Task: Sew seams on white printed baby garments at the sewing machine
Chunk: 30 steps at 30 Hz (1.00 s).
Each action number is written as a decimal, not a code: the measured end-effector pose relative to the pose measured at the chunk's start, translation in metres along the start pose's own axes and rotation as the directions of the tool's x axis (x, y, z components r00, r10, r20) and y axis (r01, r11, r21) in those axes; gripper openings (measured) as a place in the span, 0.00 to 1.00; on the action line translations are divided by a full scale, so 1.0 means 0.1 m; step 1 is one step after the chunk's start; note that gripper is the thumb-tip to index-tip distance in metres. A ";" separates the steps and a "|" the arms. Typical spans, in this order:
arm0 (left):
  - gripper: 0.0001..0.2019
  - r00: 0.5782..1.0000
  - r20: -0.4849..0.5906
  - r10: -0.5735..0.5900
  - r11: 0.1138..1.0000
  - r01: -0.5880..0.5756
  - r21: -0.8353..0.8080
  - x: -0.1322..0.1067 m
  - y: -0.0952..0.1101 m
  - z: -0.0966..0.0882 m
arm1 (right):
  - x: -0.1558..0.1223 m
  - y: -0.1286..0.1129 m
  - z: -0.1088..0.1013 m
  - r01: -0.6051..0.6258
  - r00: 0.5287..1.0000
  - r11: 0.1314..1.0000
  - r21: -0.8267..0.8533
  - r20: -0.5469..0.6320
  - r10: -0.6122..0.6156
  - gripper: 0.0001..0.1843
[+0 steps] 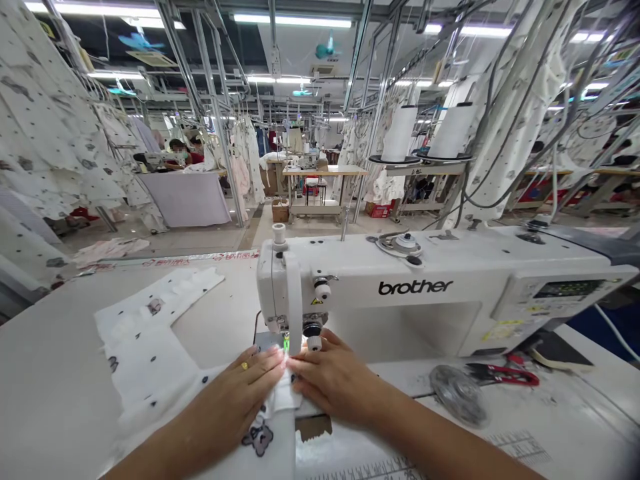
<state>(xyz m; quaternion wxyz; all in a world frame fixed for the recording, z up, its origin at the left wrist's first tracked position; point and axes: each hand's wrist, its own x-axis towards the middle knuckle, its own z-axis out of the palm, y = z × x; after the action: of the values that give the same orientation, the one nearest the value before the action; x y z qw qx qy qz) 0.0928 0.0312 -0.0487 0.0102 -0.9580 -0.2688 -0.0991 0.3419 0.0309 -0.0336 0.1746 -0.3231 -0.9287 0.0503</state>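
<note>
A white Brother sewing machine (430, 293) stands on the white table (45, 387). White printed fabric (150, 353) with small dark animal motifs lies under its needle and spreads to the left. My left hand (240, 390), with a ring on one finger, lies flat on the fabric just left of the presser foot (286, 347). My right hand (333, 377) presses the fabric from the right, fingers stretched toward the needle. Fingertips of both hands nearly meet at the foot.
Red-handled snips (505, 375) and a round metal disc (455, 393) lie on the table to the right. Two white thread cones (400, 133) stand behind the machine. Hanging garments (45, 127) fill the left. People sit at a far table (183, 157).
</note>
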 end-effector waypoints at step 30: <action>0.24 0.997 -0.021 -0.069 0.998 0.068 -0.008 0.12 -0.17 -0.01 | -0.03 0.03 -0.06 0.033 0.999 0.999 -0.002 0.005 -0.033 0.08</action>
<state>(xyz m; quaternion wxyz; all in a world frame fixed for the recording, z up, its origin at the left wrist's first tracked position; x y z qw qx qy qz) 0.0942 0.0515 -0.0455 0.0061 -0.9472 -0.3010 -0.1105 0.3476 0.0310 -0.0298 0.1728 -0.3078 -0.9344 0.0473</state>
